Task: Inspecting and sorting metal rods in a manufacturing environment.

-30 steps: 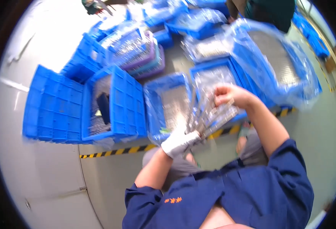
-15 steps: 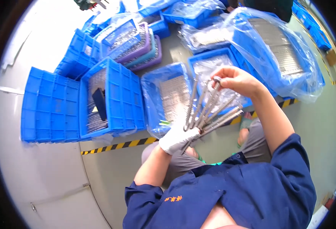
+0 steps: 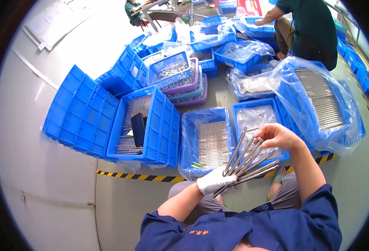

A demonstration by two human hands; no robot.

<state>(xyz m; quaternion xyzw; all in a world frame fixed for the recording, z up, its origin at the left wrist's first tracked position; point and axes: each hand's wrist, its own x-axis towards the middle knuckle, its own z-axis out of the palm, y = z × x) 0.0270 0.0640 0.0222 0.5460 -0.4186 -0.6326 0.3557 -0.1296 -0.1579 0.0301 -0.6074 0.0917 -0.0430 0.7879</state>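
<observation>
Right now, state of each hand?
Left hand: closed around a fanned bundle of metal rods.
Right hand: fingers curled at the rods' tips; whether gripping one cannot be told.

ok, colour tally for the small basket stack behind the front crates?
Purple baskets: 2
Teal basket: 1
Blue mesh-sided basket, on top: 1
Total: 4

Blue crates (image 3: 165, 136) on grey floor (image 3: 128, 194)
</observation>
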